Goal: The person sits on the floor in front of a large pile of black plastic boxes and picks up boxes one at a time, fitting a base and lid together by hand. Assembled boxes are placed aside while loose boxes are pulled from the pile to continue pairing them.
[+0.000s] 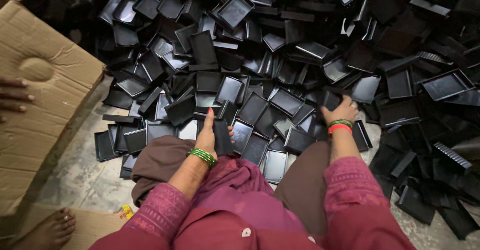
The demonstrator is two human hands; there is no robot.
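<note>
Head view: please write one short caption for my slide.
Left hand holds a black plastic tray; right hand reaches into the tray pile.

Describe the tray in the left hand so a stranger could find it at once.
Start at the big heap of black trays on the floor, then drop to its near edge. There the left hand, with green bangles, holds a tray. It alone stands on edge, lifted off the heap.
</note>
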